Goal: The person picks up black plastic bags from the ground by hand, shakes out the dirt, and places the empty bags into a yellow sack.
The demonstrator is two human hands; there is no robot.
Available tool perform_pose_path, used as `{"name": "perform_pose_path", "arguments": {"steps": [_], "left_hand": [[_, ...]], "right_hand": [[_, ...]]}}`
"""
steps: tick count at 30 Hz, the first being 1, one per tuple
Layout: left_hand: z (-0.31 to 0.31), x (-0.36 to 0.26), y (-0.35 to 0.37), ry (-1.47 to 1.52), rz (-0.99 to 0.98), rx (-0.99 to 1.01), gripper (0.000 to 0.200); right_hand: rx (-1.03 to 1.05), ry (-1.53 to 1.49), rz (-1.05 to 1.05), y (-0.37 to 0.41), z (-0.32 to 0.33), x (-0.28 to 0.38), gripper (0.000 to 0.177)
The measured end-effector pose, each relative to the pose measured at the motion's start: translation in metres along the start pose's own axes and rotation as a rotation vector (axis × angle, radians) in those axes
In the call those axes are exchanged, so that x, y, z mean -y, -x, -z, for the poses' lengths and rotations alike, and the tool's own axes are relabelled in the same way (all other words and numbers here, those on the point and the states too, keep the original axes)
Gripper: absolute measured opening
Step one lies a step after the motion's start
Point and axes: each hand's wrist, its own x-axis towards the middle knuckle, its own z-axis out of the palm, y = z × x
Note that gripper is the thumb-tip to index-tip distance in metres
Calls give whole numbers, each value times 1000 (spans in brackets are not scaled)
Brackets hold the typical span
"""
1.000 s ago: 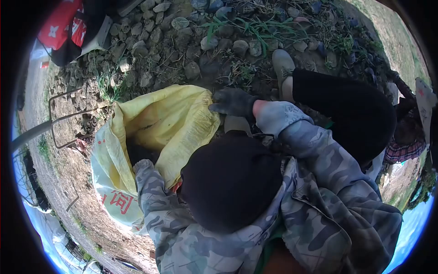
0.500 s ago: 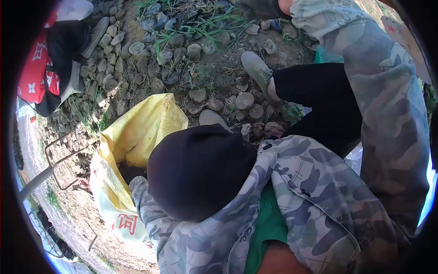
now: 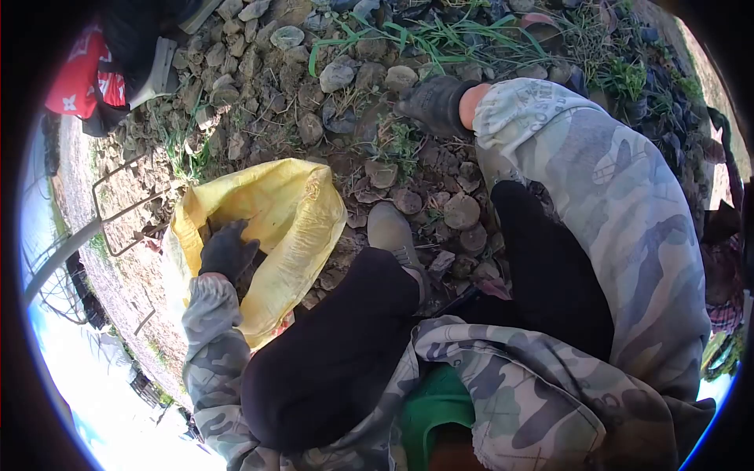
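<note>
My left hand [image 3: 226, 250], in a dark glove, is inside the mouth of a yellow woven sack [image 3: 287, 196]. Its thumb stands apart from the fingers, and nothing shows in its grasp. The sack's bottom is mostly hidden. Farther out, my right hand [image 3: 437, 106], also in a dark glove, reaches low over the ground beside green weeds [image 3: 397, 143] and rounded, soil-coloured lumps. Its fingertips blend into the dark ground, so I cannot see whether they hold anything. A round flat lump [image 3: 461, 211] lies nearer my shoe, below that hand.
My shoe [image 3: 390, 231] rests on the lumpy ground right of the sack. At the left is a bent metal rod frame [image 3: 118, 204]. Another person's leg and shoe [image 3: 157, 72] and a red patterned item [image 3: 77, 77] are at upper left. Long grass [image 3: 448, 39] grows at the top.
The view has shifted, and my head no longer hides the left hand in the sack. My right hand, earlier mostly out of frame at the top, now reaches down to the ground.
</note>
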Motion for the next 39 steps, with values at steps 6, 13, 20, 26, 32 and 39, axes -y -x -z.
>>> {"name": "perform_pose_path", "arguments": {"steps": [6,13,20,26,32,39], "left_hand": [[51,-99,-45,169,-573,-282,36],[12,-178,-139,512,-553,-296,30],[-22,-216,-151,698,-592,-427,46],[-40,-222,-150,559,-533,-371,57],[-40,-224,-145,633,-401,-290,63],[-57,-253,-122,457,-783,-596,48]], "right_hand": [[-128,-691,-231,-78,-58,2,43],[-260,-1268,-33,-49,-115,12,17],[-194,-1154,-26,7,-125,35,14],[-68,-1101,-47,28,-114,23,16],[-39,-987,-33,68,-154,24,16],[56,-867,-109,54,-130,37,25]]}}
